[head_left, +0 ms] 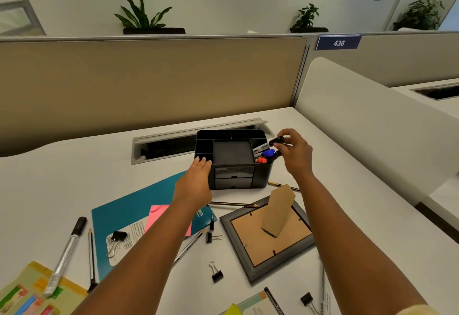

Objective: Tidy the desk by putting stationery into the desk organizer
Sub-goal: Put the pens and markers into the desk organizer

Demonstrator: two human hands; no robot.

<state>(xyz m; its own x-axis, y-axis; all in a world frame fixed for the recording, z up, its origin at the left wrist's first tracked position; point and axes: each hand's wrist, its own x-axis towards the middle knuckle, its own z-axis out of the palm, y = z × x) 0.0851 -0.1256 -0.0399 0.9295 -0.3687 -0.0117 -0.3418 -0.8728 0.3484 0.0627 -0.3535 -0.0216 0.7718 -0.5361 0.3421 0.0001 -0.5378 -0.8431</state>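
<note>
a dark grey plastic desk organizer [233, 158] with several open compartments and two small front drawers stands on the white surface [87, 178], just in front of a grey cable slot. the left hand [196, 180] rests against the organizer's front left corner, its fingers [201, 159] straight and together, their tips over the rim of the near left compartment. the right hand [295, 153] hovers at the organizer's right end, its fingers pinching a black-capped white marker [269, 143] that tilts into the right compartment. a blue-capped marker [267, 153] and an orange-capped marker [261, 160] already sit in that same compartment. in front of the organizer a yellow-and-black pencil [233, 204] lies on the surface beside a grey picture frame [267, 240] lying face down with its brown cardboard stand raised. a teal folder [129, 217] lies to the left with a pink sticky note pad [157, 212] on it and a black binder clip [118, 237] nearer its lower edge. further left a silver marker with a black cap [65, 252] lies on the surface, and another black binder clip [216, 273] sits below the frame's left corner.
</note>
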